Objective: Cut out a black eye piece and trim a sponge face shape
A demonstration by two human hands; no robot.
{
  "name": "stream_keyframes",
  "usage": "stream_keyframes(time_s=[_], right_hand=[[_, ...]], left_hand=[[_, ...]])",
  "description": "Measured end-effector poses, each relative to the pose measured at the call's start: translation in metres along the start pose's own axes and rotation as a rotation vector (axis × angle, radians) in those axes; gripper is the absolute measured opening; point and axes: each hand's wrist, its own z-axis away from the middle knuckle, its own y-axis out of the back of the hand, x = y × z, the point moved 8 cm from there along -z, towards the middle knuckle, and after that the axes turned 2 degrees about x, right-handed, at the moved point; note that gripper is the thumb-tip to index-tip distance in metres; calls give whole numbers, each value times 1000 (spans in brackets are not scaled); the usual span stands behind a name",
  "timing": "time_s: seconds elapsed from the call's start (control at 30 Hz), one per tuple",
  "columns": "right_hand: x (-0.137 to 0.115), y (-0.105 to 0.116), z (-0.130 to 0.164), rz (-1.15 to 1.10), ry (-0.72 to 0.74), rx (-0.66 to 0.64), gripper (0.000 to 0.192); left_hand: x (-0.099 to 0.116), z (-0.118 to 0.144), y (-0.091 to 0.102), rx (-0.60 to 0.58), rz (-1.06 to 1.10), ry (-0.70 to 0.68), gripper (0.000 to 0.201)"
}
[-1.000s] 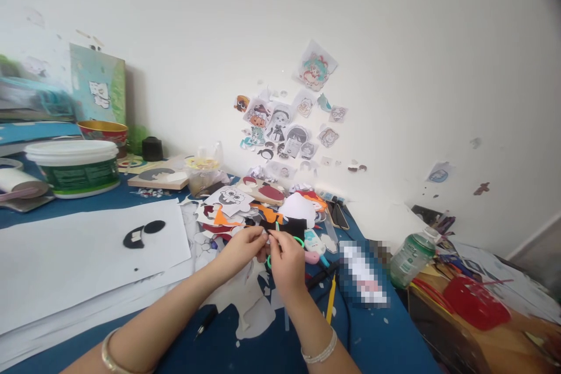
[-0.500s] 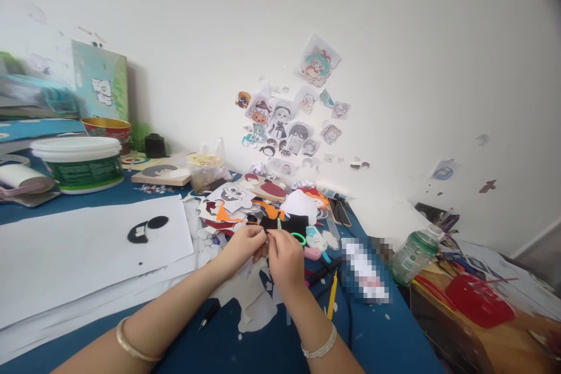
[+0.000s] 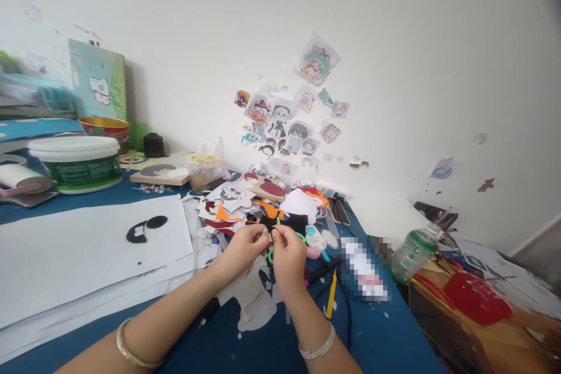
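Both hands meet in a fine pinch over the middle of the blue table (image 3: 263,356): the left hand (image 3: 243,249) closes thumb and forefinger on the edge of a small black cut-out (image 3: 266,224), and the right hand (image 3: 287,254) pinches closed right beside it, with green-handled scissors (image 3: 271,255) looped about its fingers, though the blades themselves are too small to make out. Around them, from biggest down, lie the white paper sheets (image 3: 65,251) at the left with a black shape stuck on, a white tub (image 3: 76,163) with a green label further back, and the heap of coloured scraps (image 3: 258,204) just beyond the fingertips. A green bottle (image 3: 412,254) stands well apart to the right. The cut-out sits raised just above the scrap heap, between the two sets of fingertips. It looks like thin foam or card, so I judge it very light, floppy rather than stiff, easy to crease or tear at narrow parts, and not slippery. Holding it near the edge being worked, close to the fingertips, seems the safest place, since a grip far off would let it bend. Its long axis appears to run roughly left to right across the view, lying near flat, one end toward each hand; its finer outline cannot be told.
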Motion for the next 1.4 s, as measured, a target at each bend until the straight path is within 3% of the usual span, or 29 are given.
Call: stream_keyframes(time_s=[0.13, 0.3, 0.6, 0.83, 0.97, 1.07, 1.17, 1.27, 1.4], right_hand=[[1, -6, -4, -95, 9, -121, 19], [-2, -7, -8, -29, 77, -153, 20], [17, -6, -6, -81, -97, -112, 19], [14, 0, -6, -125, -193, -106, 25], [18, -4, -6, -238, -259, -142, 30], [21, -8, -7, -253, -267, -181, 30], [19, -5, -8, -182, -200, -175, 29], [14, -1, -10, -76, -149, -154, 31], [12, 1, -11, -41, -147, -163, 32]], left_hand=[[1, 0, 6, 36, -66, -29, 25], [5, 3, 3, 2, -62, -41, 28], [6, 4, -1, 13, -184, -69, 27], [11, 4, 1, -21, -109, -84, 30], [12, 3, 7, 40, -164, -102, 33], [13, 4, 15, 150, -329, -106, 23], [28, 9, 15, 221, -543, -302, 23], [41, 16, 6, 215, -706, -553, 23], [38, 17, 3, 192, -732, -602, 21]])
